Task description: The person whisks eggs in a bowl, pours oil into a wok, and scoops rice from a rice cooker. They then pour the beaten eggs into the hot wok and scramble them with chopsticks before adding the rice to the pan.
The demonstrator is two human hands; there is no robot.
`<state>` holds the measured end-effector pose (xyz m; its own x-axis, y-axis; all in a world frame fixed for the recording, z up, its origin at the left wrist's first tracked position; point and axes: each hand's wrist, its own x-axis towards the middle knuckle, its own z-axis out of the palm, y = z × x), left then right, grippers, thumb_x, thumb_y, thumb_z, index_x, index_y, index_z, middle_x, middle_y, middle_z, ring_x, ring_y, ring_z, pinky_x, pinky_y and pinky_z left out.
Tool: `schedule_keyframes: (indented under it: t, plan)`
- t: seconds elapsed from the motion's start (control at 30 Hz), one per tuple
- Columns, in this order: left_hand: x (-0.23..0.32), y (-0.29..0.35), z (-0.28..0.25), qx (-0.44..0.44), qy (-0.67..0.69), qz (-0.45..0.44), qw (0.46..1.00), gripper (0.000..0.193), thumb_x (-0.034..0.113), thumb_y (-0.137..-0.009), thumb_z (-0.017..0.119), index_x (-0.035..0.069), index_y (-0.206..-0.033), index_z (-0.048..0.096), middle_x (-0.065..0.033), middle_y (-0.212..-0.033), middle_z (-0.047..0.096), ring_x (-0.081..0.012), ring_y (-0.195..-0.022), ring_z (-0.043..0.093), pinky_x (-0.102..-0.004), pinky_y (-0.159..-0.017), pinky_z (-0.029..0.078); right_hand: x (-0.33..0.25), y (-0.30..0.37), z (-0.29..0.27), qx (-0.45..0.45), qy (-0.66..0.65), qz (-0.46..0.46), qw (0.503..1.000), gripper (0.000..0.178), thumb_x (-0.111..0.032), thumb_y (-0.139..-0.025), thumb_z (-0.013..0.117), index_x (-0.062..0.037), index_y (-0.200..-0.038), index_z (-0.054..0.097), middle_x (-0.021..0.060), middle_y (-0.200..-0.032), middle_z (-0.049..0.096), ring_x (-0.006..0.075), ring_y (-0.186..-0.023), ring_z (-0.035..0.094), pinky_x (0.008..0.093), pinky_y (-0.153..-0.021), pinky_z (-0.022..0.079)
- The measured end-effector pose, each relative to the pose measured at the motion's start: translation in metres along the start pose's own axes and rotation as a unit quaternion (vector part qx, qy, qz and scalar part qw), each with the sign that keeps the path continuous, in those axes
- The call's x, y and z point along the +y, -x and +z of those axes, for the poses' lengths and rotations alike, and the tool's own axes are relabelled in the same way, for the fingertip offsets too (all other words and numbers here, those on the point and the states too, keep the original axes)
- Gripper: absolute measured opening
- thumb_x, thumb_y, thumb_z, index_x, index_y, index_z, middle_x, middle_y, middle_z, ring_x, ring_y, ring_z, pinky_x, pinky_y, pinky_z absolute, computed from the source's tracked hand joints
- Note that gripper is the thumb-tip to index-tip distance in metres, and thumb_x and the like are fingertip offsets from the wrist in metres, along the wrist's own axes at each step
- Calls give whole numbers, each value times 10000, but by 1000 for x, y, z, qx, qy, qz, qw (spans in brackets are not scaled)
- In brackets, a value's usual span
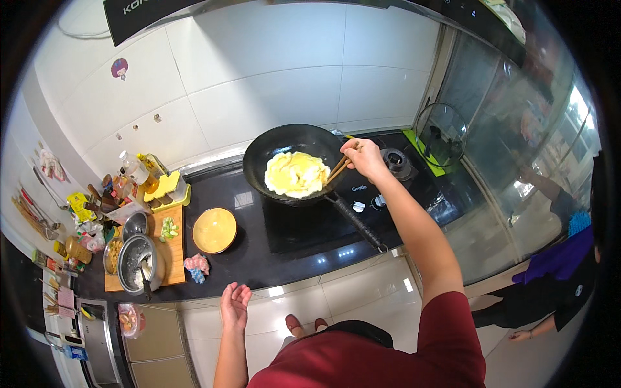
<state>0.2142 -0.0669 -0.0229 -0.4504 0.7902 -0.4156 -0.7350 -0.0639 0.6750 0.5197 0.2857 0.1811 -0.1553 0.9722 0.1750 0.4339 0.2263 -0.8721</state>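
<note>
My right hand grips a pair of wooden chopsticks, whose tips reach into the right side of a black wok. Yellow and white egg lies spread in the middle of the wok, partly set. The wok stands on the black cooktop with its wrapped handle pointing toward me and to the right, untouched. My left hand hangs in front of the counter edge, palm up, its fingers loosely bent and holding nothing. Nearest to it on the counter are a yellow bowl and a crumpled pink-and-blue cloth.
A wooden cutting board at left bears metal bowls and chopped green pieces. Behind it stand a yellow seasoning box and bottles. A glass lid leans by the second burner. Another person is at far right.
</note>
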Motion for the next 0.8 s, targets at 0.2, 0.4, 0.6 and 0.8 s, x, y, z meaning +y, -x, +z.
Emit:
schedule_keyframes:
  t: [0.2, 0.4, 0.6, 0.8]
  plan:
    - [14, -1, 4, -20, 0, 7, 1000, 340, 330, -927, 580, 15, -1052, 565, -148, -980, 626, -244, -908, 630, -360, -825, 546, 12, -30, 52, 76, 21, -20, 997, 116, -85, -863, 599, -32, -900, 695, 56, -778, 671, 110, -630, 631, 248, -594, 539]
    - [44, -12, -24, -7, 13, 12, 1000, 323, 282, -937, 558, 8, -1106, 543, -164, -984, 629, -244, -865, 644, -355, -785, 563, 7, -59, 113, 102, -65, 21, 992, 130, -147, -826, 632, -93, -912, 714, 89, -801, 701, 220, -773, 679, 336, -714, 516]
    - [77, -38, -55, 2, 0, 7, 1000, 315, 280, -936, 559, 13, -1102, 543, -152, -962, 635, -234, -846, 647, -341, -758, 563, -10, -57, 154, 70, -73, -60, 993, 128, -86, -873, 617, -18, -944, 699, 45, -838, 677, 98, -727, 625, 239, -639, 527]
    - [84, -58, -54, -24, -16, -16, 999, 305, 268, -936, 558, 12, -1101, 543, -146, -956, 638, -227, -836, 649, -346, -752, 562, -51, -9, 129, -87, -4, -51, 995, 187, -165, -839, 623, -15, -924, 696, 130, -790, 695, 190, -740, 680, 300, -698, 510]
